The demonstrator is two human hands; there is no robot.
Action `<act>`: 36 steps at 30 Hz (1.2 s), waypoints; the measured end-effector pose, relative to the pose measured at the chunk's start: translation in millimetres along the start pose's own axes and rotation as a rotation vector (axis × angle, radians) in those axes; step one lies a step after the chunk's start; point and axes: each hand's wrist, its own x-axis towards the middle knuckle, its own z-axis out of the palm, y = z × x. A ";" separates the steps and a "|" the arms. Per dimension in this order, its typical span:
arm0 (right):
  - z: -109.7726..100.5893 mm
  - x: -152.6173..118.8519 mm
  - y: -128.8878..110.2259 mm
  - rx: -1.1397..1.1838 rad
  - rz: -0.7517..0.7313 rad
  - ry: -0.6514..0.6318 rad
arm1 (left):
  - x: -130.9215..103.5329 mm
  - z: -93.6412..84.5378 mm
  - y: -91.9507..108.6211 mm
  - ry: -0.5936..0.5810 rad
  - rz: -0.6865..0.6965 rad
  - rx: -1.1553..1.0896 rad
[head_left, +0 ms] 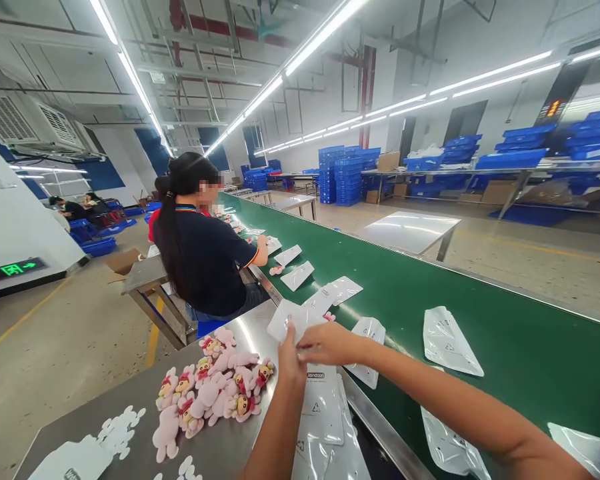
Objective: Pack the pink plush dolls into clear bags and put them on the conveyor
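A white plastic pouch (280,323) stands raised above the table edge, with my left hand (291,357) closed on its near end, thumb pointing up. Close beside it, my right hand (325,343) reaches across from the right, its bent fingers pinching at the same end of the pouch; the exact grip is partly hidden. Below my hands lies a stack of flat white pouches (316,413) with printed marks. Left of my left arm sits a pile of pink plush dolls (215,390). White cut-out cards (120,430) lie at the table's lower left.
A green conveyor belt (380,280) runs alongside the steel table (135,373), carrying several white pouches (450,343). A co-worker (200,247) sits ahead at the belt's left side. Beyond the belt are a metal table (410,230) and stacked blue crates (347,175).
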 end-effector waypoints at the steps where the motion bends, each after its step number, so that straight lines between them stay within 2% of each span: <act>1: -4.8 1.8 9.2 0.080 0.140 0.024 | 0.5 -6.9 2.3 0.058 0.015 0.004; 3: -14.6 6.3 30.8 0.164 0.443 0.075 | 1.3 -20.0 8.3 0.128 0.044 0.004; 4: -17.4 8.0 40.7 0.180 0.542 0.078 | 0.7 -25.2 11.4 0.134 0.045 0.016; 7: -13.3 8.8 58.2 0.253 0.606 -0.013 | -7.3 -33.4 18.0 0.095 0.056 0.071; 9: -7.3 5.9 60.1 0.318 0.586 -0.040 | -16.6 -33.7 19.6 0.029 0.077 0.136; 12: -12.2 -2.2 55.5 0.372 0.526 0.033 | -32.3 -30.2 19.4 -0.094 0.117 0.255; 15: -37.3 -15.2 42.2 0.426 0.446 0.209 | -46.9 -23.4 19.4 -0.188 0.137 0.356; 18: -66.2 -31.9 17.7 0.647 0.271 0.459 | -59.4 -14.0 21.1 -0.274 0.178 0.560; 20: -80.2 -43.4 -0.8 0.751 0.175 0.520 | -66.5 -8.0 22.7 -0.322 0.230 0.694; 22: -89.3 -54.5 -16.0 0.703 0.156 0.449 | -72.1 -3.8 23.3 -0.352 0.267 0.768; 26: -97.6 -72.4 -30.0 0.412 0.216 0.307 | -77.8 -1.2 18.0 -0.365 0.297 0.835; 31: -84.7 -78.9 -32.4 0.188 0.190 0.162 | -78.6 3.9 10.3 -0.498 0.319 0.860; 34: -67.7 -78.1 -34.3 0.090 0.135 0.260 | -78.4 11.4 11.5 -0.506 0.305 0.827; 36: -59.9 -77.2 -32.2 0.090 -0.033 0.286 | -76.1 17.5 12.5 -0.538 0.321 0.808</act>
